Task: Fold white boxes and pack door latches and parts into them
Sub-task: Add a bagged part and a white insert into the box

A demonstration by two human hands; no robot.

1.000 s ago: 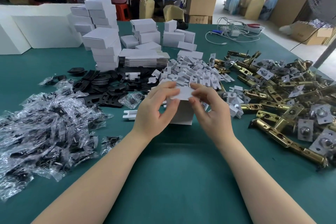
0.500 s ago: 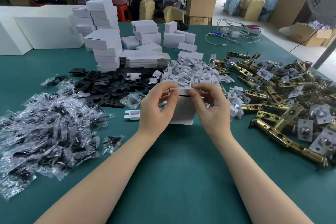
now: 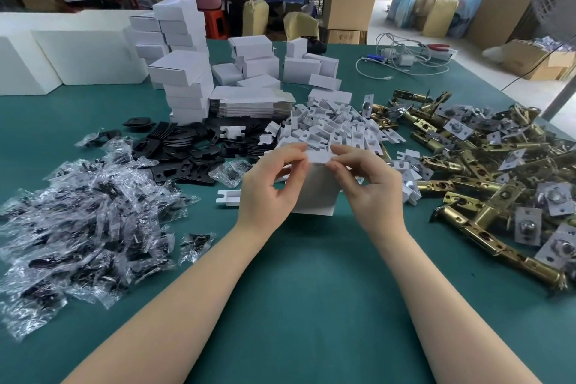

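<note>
Green table [image 3: 311,305], parts piled w/in reach; box [image 3: 314,193] stands upright at centre so left hand [image 3: 268,187] & right hand [image 3: 371,187] fingers pinch top flap, prob to tuck it

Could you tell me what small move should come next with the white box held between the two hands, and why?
Probably press the top flap down and tuck it in: the left hand and right hand pinch it above the upright white box, which looks unclosed.
</note>
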